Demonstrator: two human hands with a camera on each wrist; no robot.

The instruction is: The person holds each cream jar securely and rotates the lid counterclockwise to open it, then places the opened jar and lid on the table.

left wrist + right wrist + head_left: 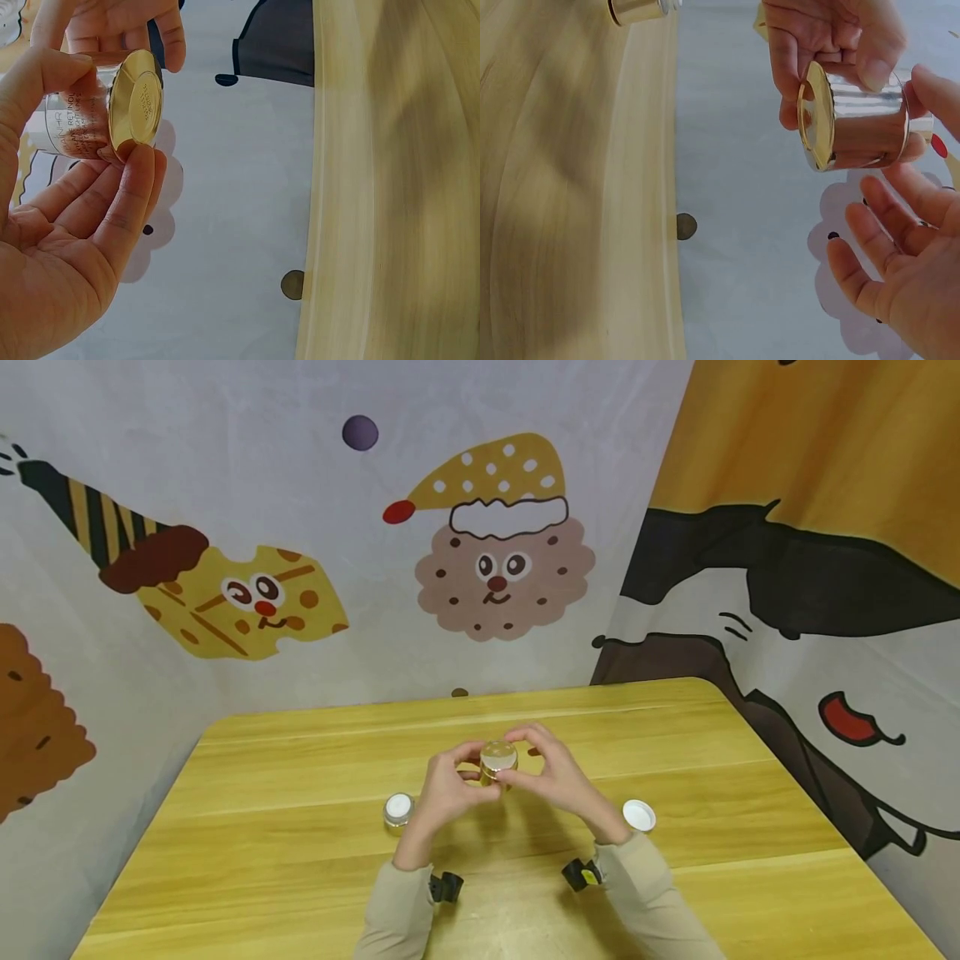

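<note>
A shiny gold cosmetic jar (498, 762) with printed text on its side is held up above the table, between both hands. My left hand (447, 787) grips its body, thumb on one side and fingers on the other, as the left wrist view shows. Its gold base (136, 101) faces down toward the table. At the upper end of the jar, the thumb and index finger of my right hand (557, 777) pinch it from the other side. The right hand's other fingers (862, 274) spread loosely away from the jar.
On the wooden table (300, 860), a second small jar (398, 811) with a white round top stands left of the left forearm. A round white lid (639, 815) lies beside the right wrist. Behind the table hangs a cloth (315, 468) printed with cartoon figures.
</note>
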